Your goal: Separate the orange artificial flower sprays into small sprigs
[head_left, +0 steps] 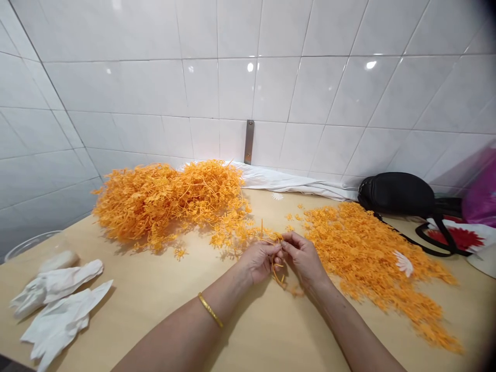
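Near the middle of the table, my left hand [259, 262] is closed on an orange plastic flower stem [276, 274], whose thin strands hang down below the fingers. My right hand [306, 258] meets it there, thumb and forefinger pinched on a small orange part of the same piece. The fingers hide just where the two grips touch. Behind and left of my hands rises a big tangled heap of orange plastic flower sprigs [166, 201]. To the right spreads a flat pile of small loose orange flower pieces [360, 248], with a white petal piece [403, 263] on it.
White gloves or cloths [65, 320] lie crumpled at the left. A black bag [399, 195] with a strap sits at the back right, beside a purple bag [480, 186] and a red-and-white flower [457, 235]. White cloth [287, 181] runs along the tiled wall.
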Demonstrator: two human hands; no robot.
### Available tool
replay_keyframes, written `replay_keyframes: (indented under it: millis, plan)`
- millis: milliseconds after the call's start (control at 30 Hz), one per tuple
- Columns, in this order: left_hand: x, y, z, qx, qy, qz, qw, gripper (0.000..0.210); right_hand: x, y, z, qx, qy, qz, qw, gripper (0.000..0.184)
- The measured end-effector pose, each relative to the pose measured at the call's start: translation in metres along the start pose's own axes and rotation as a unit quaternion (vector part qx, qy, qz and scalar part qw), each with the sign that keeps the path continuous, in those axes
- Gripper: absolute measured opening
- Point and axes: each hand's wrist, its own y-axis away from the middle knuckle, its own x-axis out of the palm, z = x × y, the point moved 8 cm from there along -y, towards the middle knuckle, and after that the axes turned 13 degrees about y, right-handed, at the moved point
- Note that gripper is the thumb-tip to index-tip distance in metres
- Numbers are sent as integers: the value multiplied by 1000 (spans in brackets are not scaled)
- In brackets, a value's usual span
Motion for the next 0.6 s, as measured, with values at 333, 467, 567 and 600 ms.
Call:
replay_keyframes:
  millis: [333, 467, 567, 600]
  plan:
    - [3, 2, -3, 55, -76, -10, 996, 10, 9, 3, 4, 21, -54, 60, 997, 32]
    - [5, 9, -5, 19, -110, -37, 993, 11, -11, -7, -1, -1, -10, -20, 1000, 28]
    - [8, 12, -7, 18, -130, -42, 990, 13, -28, -12, -2, -2, 51, -68, 996, 26]
    - [8, 12, -6, 17, -136, -44, 990, 14, -34, -12, 0, -8, 90, -86, 992, 25]
